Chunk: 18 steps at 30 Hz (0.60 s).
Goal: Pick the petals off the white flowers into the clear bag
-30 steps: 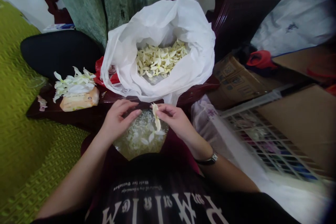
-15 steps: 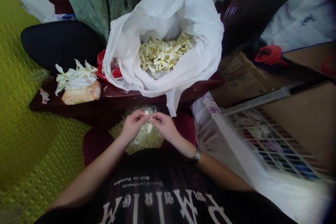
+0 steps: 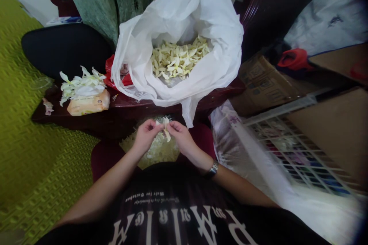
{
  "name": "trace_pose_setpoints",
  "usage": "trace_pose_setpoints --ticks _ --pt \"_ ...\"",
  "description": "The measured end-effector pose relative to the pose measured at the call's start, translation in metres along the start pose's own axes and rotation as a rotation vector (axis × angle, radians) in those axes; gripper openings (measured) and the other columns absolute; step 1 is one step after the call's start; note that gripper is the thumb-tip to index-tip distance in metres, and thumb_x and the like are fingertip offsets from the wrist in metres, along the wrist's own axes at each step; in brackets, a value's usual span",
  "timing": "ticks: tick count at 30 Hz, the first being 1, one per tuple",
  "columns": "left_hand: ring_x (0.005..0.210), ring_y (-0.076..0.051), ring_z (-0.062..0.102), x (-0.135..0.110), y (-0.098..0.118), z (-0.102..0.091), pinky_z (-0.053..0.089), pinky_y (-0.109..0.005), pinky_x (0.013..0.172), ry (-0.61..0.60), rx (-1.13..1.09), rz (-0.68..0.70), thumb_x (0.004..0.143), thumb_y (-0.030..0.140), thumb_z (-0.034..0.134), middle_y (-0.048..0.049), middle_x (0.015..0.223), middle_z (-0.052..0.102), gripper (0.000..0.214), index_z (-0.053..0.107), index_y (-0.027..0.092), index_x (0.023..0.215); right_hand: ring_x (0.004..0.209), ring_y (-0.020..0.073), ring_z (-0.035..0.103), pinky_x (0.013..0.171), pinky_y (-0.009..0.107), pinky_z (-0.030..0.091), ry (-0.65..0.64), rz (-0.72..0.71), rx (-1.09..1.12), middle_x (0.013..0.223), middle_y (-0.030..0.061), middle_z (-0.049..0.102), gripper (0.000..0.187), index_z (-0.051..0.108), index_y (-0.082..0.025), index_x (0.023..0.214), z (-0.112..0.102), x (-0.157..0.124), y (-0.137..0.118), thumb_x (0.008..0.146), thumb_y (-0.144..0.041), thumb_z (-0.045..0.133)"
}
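Above my lap, my left hand (image 3: 146, 133) and my right hand (image 3: 180, 134) are close together, each with thumb and fingers pinched. Between their fingertips is a small cream-white flower (image 3: 167, 135) with long narrow petals; its artificial or real make I cannot tell. Both hands grip it, and part of it is hidden by the fingers. Beneath them lies a heap of pale petals (image 3: 156, 152) between my legs. Beyond the hands, a white plastic bag (image 3: 222, 61) stands wide open, with many cream flowers (image 3: 179, 59) inside.
The bag rests on a dark red wooden bench (image 3: 138, 108). At the left are loose white flowers (image 3: 82, 80), an orange tissue pack (image 3: 89, 104) and a red bag (image 3: 109, 72). A cardboard box (image 3: 264, 82) and a white wire rack (image 3: 299, 153) stand at the right.
The flower has turned between my fingertips, its petals now spread upward and downward. My hands have moved slightly apart and stay pinched on it.
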<state>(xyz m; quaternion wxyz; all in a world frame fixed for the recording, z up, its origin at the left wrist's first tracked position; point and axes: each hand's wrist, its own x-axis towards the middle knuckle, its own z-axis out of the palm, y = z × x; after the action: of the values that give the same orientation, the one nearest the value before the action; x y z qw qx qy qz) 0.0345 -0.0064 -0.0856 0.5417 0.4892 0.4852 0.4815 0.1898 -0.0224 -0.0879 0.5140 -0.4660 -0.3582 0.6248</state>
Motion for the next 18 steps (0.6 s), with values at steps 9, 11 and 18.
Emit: trace_pose_setpoints --ticks 9,11,18 --pt "0.056 -0.008 0.044 -0.002 0.02 -0.017 0.036 -0.022 0.056 0.211 -0.053 0.177 0.083 0.043 0.078 0.0046 0.067 0.054 0.035 0.054 0.019 0.077 0.088 0.0181 0.069 0.094 0.039 0.057 0.18 -0.062 0.407 0.089 0.0005 0.073 0.034 0.065 -0.023 0.082 -0.008 0.017 -0.007 0.067 -0.044 0.087" --pt "0.057 -0.008 0.045 -0.004 0.024 -0.016 0.038 -0.022 0.057 0.278 -0.049 0.23 0.085 0.046 0.076 0.0045 0.068 0.054 0.035 0.053 0.02 0.08 0.091 0.0188 0.07 0.097 0.04 0.057 0.171 -0.069 0.462 0.091 0.0006 0.074 0.027 0.065 -0.024 0.084 -0.005 0.018 -0.009 0.072 -0.04 0.084" --pt "0.053 -0.009 0.045 -0.001 0.034 -0.039 0.038 -0.021 0.054 0.39 0.006 0.23 0.087 0.05 0.072 0.0054 0.065 0.053 0.035 0.053 0.021 0.081 0.082 0.0184 0.069 0.092 0.039 0.057 0.14 -0.063 0.38 0.08 -0.0003 0.072 0.021 0.064 -0.025 0.079 -0.009 0.017 -0.026 0.072 -0.036 0.081"
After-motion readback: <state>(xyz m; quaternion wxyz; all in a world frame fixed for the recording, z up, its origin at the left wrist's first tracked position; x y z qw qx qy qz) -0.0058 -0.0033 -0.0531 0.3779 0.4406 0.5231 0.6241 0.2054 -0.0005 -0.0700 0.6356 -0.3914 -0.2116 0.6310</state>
